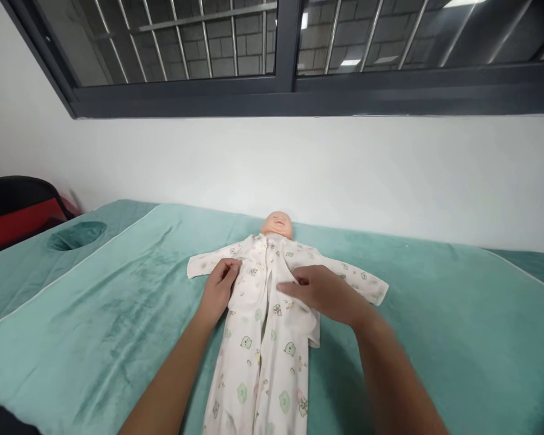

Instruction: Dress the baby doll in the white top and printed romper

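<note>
A baby doll (277,225) lies on its back, its head near the wall. It wears a white baby top (249,290) with small animal prints, sleeves spread to both sides. White printed baby trousers (245,368) stretch towards me below the top. My left hand (220,289) has its fingers closed at the top's left side edge, below the sleeve. Over the right half of the chest, my right hand (321,293) touches the top with its thumb stretched out apart from its bent fingers. The top's front edges part slightly along the middle.
A green padded bed cover (118,326) lies under the doll, with a round hole (77,235) at the left. A white wall (299,163) and a dark-framed window (290,96) are behind. A black and red bag-like object (22,214) sits at the far left.
</note>
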